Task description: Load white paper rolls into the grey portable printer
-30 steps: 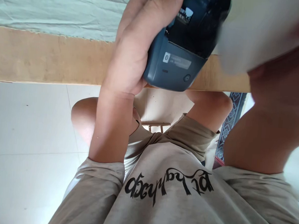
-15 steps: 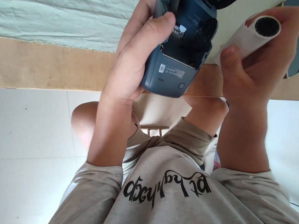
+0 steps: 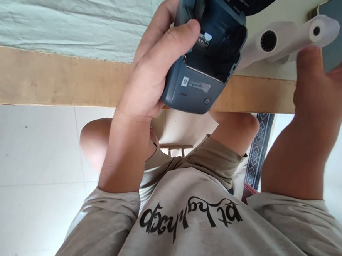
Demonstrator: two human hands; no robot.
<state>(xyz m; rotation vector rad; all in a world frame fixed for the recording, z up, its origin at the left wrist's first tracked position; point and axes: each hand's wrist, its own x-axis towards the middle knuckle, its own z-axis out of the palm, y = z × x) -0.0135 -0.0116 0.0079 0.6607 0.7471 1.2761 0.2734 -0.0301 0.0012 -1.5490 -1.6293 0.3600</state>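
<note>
Fingers of the left hand (image 3: 151, 69) are closed round the side of a small dark blue-grey plastic label printer (image 3: 190, 88), with the thumb pressed across its upper edge. The printer is held above the near edge of the pale wooden desk (image 3: 46, 78), its lid swung back and its dark roll bay (image 3: 222, 50) exposed. Just right of the printer a white paper roll (image 3: 283, 36) on a dark toothed core is seen, its near end almost touching the casing. Further right, the right hand (image 3: 317, 98) is half spread — thumb tip just under the roll's far end, fingers beyond it — and whether the roll is truly pinched cannot be told. By this reading, the printer is best held steady and tipped toward the roll. The roll is best kept level, its axis lined up across the bay, so that nothing snags on the lid.
</note>
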